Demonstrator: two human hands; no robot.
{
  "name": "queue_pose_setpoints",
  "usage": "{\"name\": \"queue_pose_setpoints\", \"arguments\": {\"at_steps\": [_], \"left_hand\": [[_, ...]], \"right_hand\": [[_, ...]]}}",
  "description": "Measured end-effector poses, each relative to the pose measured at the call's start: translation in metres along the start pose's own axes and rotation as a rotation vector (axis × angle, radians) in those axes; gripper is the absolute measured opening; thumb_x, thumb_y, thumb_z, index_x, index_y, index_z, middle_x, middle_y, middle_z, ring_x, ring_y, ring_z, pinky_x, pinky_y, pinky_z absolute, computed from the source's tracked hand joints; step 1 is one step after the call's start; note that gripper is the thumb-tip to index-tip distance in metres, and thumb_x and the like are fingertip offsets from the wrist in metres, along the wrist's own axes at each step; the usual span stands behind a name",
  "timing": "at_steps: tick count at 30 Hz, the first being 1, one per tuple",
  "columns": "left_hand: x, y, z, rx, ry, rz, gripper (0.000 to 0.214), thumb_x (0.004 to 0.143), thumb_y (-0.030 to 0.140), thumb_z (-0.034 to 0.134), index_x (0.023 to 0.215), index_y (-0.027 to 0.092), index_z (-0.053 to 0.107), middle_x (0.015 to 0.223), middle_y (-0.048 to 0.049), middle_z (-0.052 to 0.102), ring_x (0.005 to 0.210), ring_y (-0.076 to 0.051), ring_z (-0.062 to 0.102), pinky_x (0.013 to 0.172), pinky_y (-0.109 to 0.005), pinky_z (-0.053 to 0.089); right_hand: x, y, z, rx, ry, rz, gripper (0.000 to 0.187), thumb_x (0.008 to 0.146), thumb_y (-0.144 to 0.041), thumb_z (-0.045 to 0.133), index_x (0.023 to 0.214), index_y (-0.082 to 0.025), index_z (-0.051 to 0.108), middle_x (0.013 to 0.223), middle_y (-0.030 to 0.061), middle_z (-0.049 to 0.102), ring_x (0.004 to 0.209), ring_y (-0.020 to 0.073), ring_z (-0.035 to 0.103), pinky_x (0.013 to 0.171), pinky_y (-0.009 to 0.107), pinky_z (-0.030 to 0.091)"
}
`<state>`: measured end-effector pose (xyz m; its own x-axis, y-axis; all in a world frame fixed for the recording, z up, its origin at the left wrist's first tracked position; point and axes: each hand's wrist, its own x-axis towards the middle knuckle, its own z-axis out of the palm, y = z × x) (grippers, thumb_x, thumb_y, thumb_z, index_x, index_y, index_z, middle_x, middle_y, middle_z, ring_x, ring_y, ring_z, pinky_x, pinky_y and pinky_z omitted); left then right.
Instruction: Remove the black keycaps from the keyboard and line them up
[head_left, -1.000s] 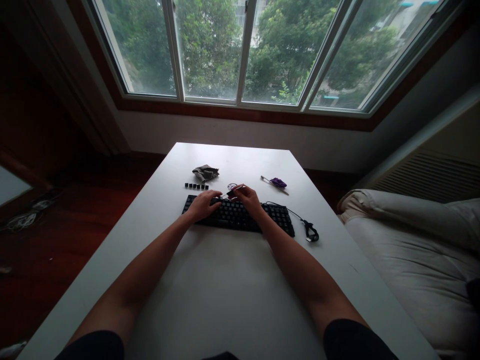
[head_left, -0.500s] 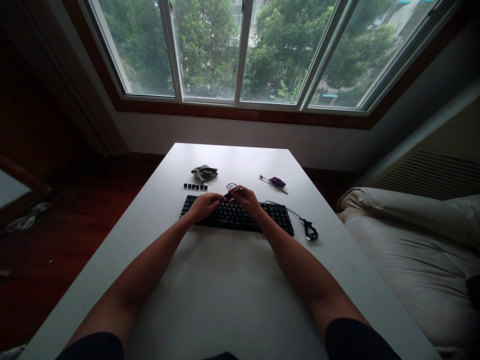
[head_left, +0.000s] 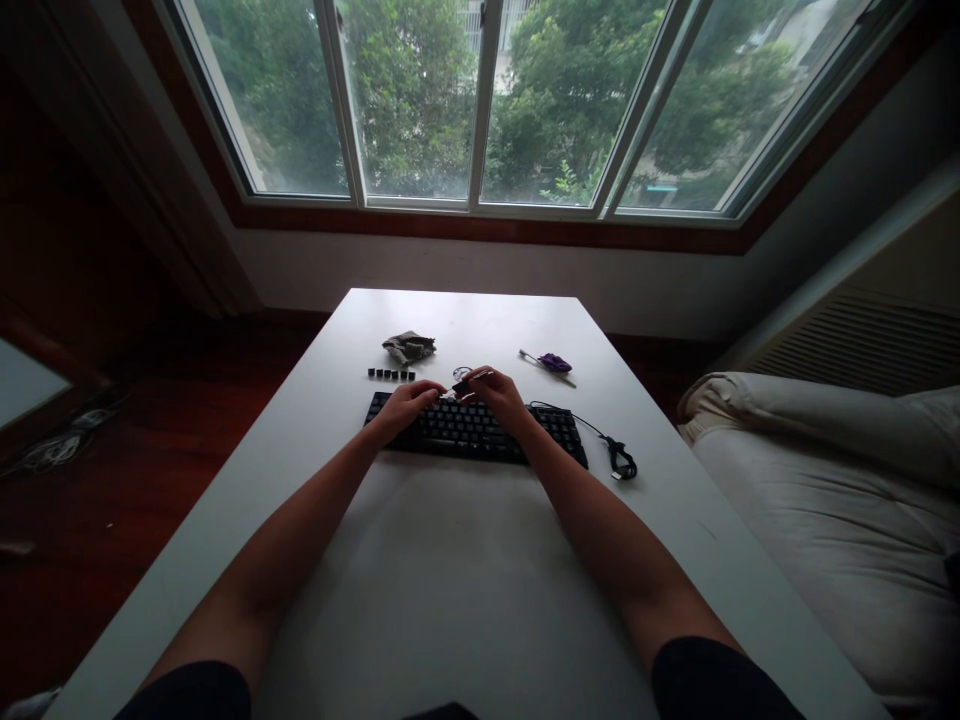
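A black keyboard (head_left: 480,438) lies across the white table under both hands. My right hand (head_left: 496,394) is closed above its back edge, fingertips pinching a small black piece (head_left: 460,388) about the size of a keycap. Close to it on the left, my left hand (head_left: 409,407) hangs over the keyboard's left part with thumb and finger pressed together; a thin pale tip shows there, too small to name. Several black keycaps (head_left: 391,374) stand in a row behind my left hand. A clear, round-looking object (head_left: 460,373) is partly hidden behind my fingers.
A crumpled grey cloth (head_left: 409,347) lies at the back left of the table (head_left: 465,560). Back right, a purple bunched thing (head_left: 555,362) rests on a toothbrush-like stick (head_left: 529,356). The keyboard's bundled USB cable (head_left: 619,458) lies at its right. A cushioned seat (head_left: 817,480) stands beside the table.
My left hand has drawn slightly up and away from the right hand, opening a small gap. The black piece in my right fingers shows more clearly now, raised a little.
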<state>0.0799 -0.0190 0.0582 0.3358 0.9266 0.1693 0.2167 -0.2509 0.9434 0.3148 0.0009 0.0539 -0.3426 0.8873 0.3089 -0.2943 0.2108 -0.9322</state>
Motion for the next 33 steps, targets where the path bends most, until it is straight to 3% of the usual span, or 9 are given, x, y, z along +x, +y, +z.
{"name": "queue_pose_setpoints", "arguments": {"at_steps": [4,8,11,14,21,27,33], "left_hand": [[0.002,-0.004,-0.003,-0.047,0.014,-0.046,0.037,0.091,0.046,0.06,0.109,0.018,0.074,0.09,-0.0063,0.074,0.085,-0.019,0.068,0.082,-0.033,0.055],[0.008,-0.013,-0.007,0.026,0.115,-0.039,0.038,0.09,0.045,0.059,0.113,0.017,0.071,0.098,-0.008,0.075,0.08,-0.018,0.068,0.077,-0.032,0.056],[0.017,-0.02,-0.016,0.216,0.21,0.002,0.038,0.088,0.039,0.062,0.12,0.019,0.068,0.101,-0.0075,0.076,0.085,-0.019,0.07,0.078,-0.032,0.056],[0.03,-0.024,-0.028,0.549,0.263,0.033,0.03,0.086,0.032,0.065,0.115,0.023,0.071,0.097,-0.0057,0.076,0.088,-0.022,0.07,0.083,-0.035,0.054],[0.065,-0.036,-0.044,1.018,0.135,0.121,0.025,0.083,0.022,0.065,0.105,0.024,0.077,0.104,-0.0087,0.076,0.104,-0.03,0.064,0.097,-0.045,0.045],[0.083,-0.043,-0.045,1.046,0.023,0.127,0.023,0.078,0.021,0.068,0.097,0.024,0.08,0.108,-0.0111,0.074,0.11,-0.034,0.059,0.099,-0.048,0.04],[0.088,-0.043,-0.046,1.045,-0.016,0.099,0.022,0.073,0.022,0.07,0.093,0.025,0.08,0.105,-0.0114,0.073,0.11,-0.033,0.057,0.098,-0.048,0.039]], "right_hand": [[-0.002,-0.004,0.001,0.017,-0.011,0.033,0.036,0.081,-0.048,0.081,0.099,-0.019,0.069,0.09,0.006,0.077,0.081,0.0224,0.076,0.073,0.038,0.063],[-0.003,-0.007,0.001,0.016,-0.061,0.064,0.038,0.08,-0.049,0.082,0.099,-0.018,0.069,0.089,0.0061,0.078,0.081,0.0229,0.076,0.074,0.038,0.064],[-0.003,-0.008,-0.001,0.013,-0.107,0.088,0.039,0.081,-0.049,0.081,0.1,-0.018,0.069,0.089,0.0069,0.078,0.081,0.0223,0.076,0.075,0.037,0.063],[-0.003,-0.007,-0.003,0.02,-0.107,0.09,0.037,0.081,-0.048,0.081,0.101,-0.018,0.069,0.089,0.0068,0.078,0.08,0.0221,0.076,0.075,0.037,0.063],[-0.003,-0.001,-0.003,0.024,-0.084,0.097,0.039,0.078,-0.049,0.083,0.097,-0.017,0.071,0.083,0.0053,0.076,0.075,0.0217,0.076,0.075,0.039,0.063],[-0.006,0.001,0.0,0.025,-0.075,0.091,0.038,0.079,-0.049,0.083,0.098,-0.018,0.071,0.08,0.0044,0.076,0.073,0.0216,0.076,0.073,0.038,0.064],[-0.005,0.001,-0.001,0.016,-0.072,0.095,0.039,0.078,-0.05,0.083,0.097,-0.018,0.072,0.08,0.0044,0.076,0.073,0.0225,0.076,0.072,0.039,0.064]]}}
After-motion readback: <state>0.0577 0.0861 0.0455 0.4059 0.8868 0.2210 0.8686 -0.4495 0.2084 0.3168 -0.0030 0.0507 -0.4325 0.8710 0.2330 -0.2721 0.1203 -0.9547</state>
